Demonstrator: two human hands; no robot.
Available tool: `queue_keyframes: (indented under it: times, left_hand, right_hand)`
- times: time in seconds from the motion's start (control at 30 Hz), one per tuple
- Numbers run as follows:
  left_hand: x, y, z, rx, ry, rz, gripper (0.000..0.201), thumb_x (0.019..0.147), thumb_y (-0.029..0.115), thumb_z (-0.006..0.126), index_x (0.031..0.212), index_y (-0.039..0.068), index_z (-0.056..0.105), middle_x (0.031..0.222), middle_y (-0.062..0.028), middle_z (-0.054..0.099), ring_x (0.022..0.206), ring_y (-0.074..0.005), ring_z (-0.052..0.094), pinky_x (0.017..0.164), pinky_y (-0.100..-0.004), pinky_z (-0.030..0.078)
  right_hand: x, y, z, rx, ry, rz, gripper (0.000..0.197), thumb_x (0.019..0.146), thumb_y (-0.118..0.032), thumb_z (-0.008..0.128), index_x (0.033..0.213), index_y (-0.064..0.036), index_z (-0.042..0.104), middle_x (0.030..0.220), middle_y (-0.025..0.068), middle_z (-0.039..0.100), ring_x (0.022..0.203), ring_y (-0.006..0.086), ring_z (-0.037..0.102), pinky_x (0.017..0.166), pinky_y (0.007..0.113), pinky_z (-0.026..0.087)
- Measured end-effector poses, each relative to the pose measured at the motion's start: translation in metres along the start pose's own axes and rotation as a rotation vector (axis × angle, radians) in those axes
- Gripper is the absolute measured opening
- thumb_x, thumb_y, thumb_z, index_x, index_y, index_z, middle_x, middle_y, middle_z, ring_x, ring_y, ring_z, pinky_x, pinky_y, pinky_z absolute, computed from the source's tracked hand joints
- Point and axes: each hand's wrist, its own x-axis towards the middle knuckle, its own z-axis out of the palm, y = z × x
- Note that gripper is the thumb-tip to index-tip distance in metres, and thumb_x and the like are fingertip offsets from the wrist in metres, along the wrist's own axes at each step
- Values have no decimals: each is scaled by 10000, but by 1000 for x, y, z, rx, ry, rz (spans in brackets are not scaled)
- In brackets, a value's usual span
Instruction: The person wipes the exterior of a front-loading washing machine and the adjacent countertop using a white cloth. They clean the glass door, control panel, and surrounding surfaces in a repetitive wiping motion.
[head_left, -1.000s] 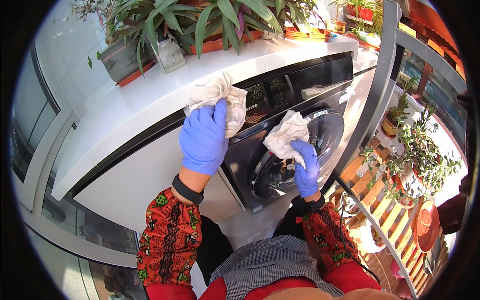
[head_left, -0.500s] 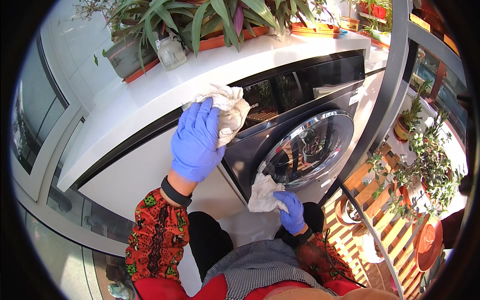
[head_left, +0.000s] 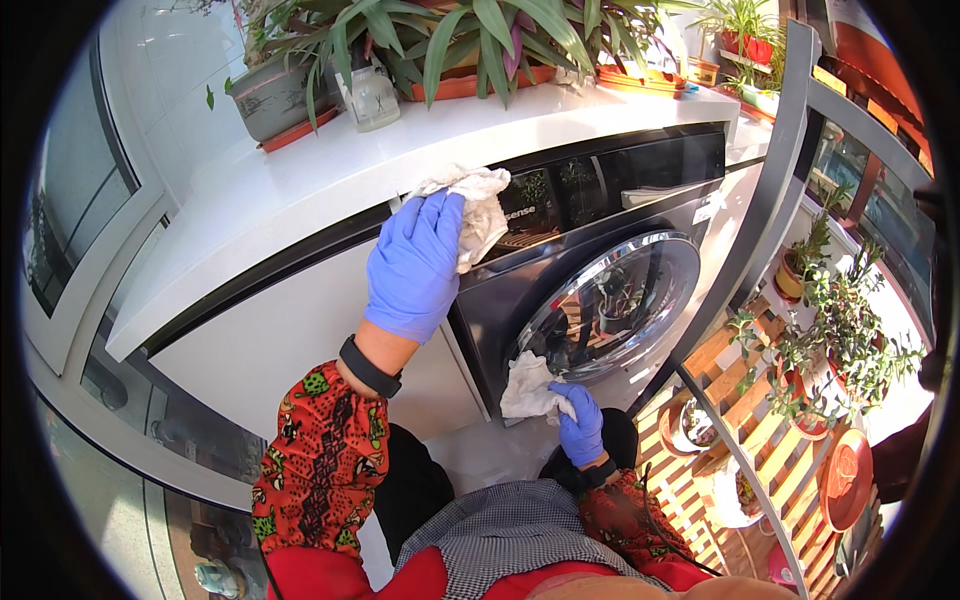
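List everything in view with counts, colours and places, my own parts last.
Countertop: 1, white, across the upper middle
Front-loading washing machine: 1, dark grey, under the countertop
Cabinet panel: 1, white, left of the washing machine
Cloths: 2, off-white, at the washing machine's upper left and lower front
Jar: 1, clear, on the countertop
Leafy potted plants: several, green, on the countertop and at right
Frame: 1, grey, right of the washing machine
Slatted rack: 1, brown, lower right
Saucer: 1, reddish, lower right
Checked apron: 1, black-and-white, bottom centre
Patterned sleeves: 2, red, on the forearms
Left hand: 1, blue-gloved, on the upper cloth
Right hand: 1, blue-gloved, holding the lower cloth
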Motion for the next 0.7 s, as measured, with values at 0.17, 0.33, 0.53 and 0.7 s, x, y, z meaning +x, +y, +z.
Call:
queue_keyframes:
  times: [0.17,0.33,0.53,0.7]
  left_hand:
    - [21,21,12,7,47,47,503,793,90,619,1281,-14,557,1266,-169,578,1178,-391,530,1057,-465,414]
    - [63,61,55,100,100,89,451,831,122,584,1273,36,578,1258,-141,583,1154,-353,540,1054,-449,425]
    - [57,48,53,117,162,139,383,852,156,582,1218,42,592,1209,-108,600,1133,-305,558,1003,-423,451]
    - [32,26,21,14,26,52,490,779,54,626,1264,51,554,1262,-126,599,1206,-322,557,1017,-420,451]
  right_hand:
    - [5,10,-7,4,42,48,366,842,65,523,1170,-28,655,1059,154,676,972,306,670,866,343,516]
    - [10,15,5,26,-35,18,356,856,58,520,1176,-27,653,1061,152,682,982,306,671,869,352,517]
    - [5,12,0,31,-8,89,334,868,43,540,1176,-23,650,1072,154,685,1008,312,670,901,340,514]
    - [-4,15,-14,73,-3,77,300,905,-13,589,1197,-51,648,1084,140,677,998,319,669,872,350,526]
